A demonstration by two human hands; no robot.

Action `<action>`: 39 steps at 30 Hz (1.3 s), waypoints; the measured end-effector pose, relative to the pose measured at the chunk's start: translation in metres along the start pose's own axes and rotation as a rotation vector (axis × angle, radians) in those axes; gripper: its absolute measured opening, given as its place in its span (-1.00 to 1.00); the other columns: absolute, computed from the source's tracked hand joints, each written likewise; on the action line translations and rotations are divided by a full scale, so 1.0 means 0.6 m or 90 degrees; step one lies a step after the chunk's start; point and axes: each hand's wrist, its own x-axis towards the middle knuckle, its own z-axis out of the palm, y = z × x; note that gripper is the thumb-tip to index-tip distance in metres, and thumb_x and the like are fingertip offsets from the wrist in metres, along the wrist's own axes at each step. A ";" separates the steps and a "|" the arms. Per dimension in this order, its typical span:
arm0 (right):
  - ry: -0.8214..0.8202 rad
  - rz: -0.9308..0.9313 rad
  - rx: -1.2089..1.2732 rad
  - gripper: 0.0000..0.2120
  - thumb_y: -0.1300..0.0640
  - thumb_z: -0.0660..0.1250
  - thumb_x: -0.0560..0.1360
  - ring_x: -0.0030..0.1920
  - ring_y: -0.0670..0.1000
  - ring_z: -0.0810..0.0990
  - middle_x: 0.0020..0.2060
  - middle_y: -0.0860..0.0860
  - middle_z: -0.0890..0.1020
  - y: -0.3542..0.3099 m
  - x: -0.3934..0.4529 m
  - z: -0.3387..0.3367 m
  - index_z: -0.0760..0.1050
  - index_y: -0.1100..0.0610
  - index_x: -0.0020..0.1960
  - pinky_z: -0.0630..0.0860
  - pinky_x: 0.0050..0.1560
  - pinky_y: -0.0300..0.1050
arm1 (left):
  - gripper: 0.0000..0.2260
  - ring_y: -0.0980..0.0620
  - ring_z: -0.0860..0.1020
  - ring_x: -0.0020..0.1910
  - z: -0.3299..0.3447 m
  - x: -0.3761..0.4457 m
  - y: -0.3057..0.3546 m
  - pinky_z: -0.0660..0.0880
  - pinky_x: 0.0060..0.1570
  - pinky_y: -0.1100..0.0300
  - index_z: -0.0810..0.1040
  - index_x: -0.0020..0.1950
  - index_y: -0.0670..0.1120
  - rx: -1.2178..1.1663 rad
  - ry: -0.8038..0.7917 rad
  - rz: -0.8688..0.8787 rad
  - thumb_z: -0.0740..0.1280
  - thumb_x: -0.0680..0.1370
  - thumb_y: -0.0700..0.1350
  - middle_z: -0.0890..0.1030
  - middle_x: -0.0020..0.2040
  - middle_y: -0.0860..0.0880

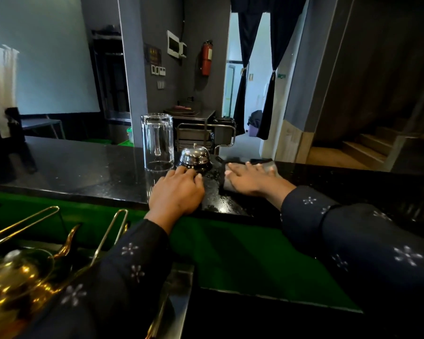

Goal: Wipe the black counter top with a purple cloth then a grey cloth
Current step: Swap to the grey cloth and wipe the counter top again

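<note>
- While my right hand [249,178] presses flat, fingers straight, on the grey cloth [267,170], it lies on the black table [83,167].
- My left hand [178,192] rests beside the bell [194,156], fingers loosely curled, gripping nothing.

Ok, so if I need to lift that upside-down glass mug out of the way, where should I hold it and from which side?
Probably round the body of the glass mug, coming in with the left hand from the near side. It stands mouth-down and upright, so its tall straight wall is open to a wrap. Its handle appears to face away, and the bell sits close on its right.
</note>
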 end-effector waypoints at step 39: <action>0.022 0.076 -0.002 -0.37 -0.40 -0.26 0.49 0.54 0.23 -0.01 0.57 0.05 0.02 0.141 -0.134 -0.011 -0.03 -0.27 0.52 -0.12 0.43 0.41 | -0.16 -0.10 0.24 0.46 -0.028 -0.032 0.018 0.19 0.35 -0.10 0.32 0.46 0.00 -0.016 -0.084 0.003 -0.39 0.45 0.39 0.29 0.49 -0.08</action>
